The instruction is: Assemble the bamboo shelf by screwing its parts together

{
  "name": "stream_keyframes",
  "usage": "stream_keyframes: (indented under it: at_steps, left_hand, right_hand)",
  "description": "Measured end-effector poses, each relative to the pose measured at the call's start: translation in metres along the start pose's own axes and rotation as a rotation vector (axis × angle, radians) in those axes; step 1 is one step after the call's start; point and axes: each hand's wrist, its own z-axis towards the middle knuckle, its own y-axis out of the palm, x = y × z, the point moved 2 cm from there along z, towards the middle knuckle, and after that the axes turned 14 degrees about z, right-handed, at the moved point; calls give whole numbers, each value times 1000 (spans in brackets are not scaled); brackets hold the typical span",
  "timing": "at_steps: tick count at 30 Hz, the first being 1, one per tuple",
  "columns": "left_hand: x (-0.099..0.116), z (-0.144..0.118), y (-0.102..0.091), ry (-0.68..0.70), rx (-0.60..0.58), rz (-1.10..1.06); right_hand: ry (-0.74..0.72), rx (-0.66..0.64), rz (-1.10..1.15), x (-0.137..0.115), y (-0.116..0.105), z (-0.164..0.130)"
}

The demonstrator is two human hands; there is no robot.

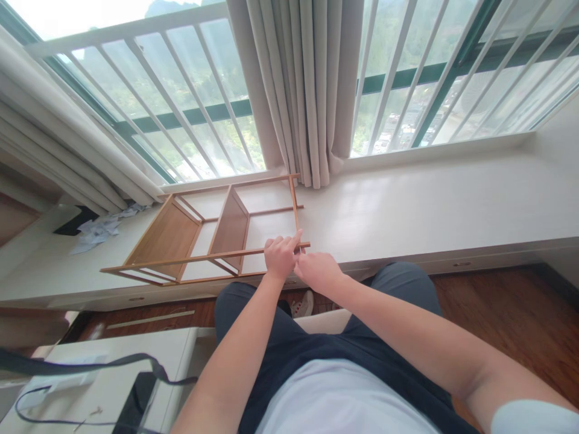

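Observation:
A light wooden shelf rack (181, 232) lies on its side on the white window ledge (407, 205), its two shelf boards standing on edge and its thin rails running left to right. My left hand (280, 256) pinches the near rail close to its right end, index finger stretched along it. My right hand (319, 271) is closed right beside it, touching the same rail end near the ledge's front edge. What the right fingers hold is hidden.
Grey curtains (307, 90) hang behind the rack against barred windows. Crumpled paper (97, 232) lies at the ledge's left end. A white table (90, 386) with a dark strap and cable stands at lower left. My knees (398, 289) and the wooden floor are below.

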Motion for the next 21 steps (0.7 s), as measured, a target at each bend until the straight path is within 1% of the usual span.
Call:
stream_keyframes:
  at_steps: [6, 10, 14, 18, 21]
  left_hand:
    - [1, -1, 4, -10, 7, -13]
    - [0, -2, 7, -5, 21, -17]
    - [0, -2, 6, -7, 26, -19]
    - [1, -1, 3, -14, 5, -20]
    - [1, 0, 3, -12, -3, -17]
  right_hand:
    - [26, -37, -21, 0, -1, -3]
    - [28, -20, 1, 2, 1, -4]
    - [38, -8, 41, 8, 4, -3]
    - [35, 30, 150, 18, 11, -3]
    - [19, 93, 330, 26, 19, -2]
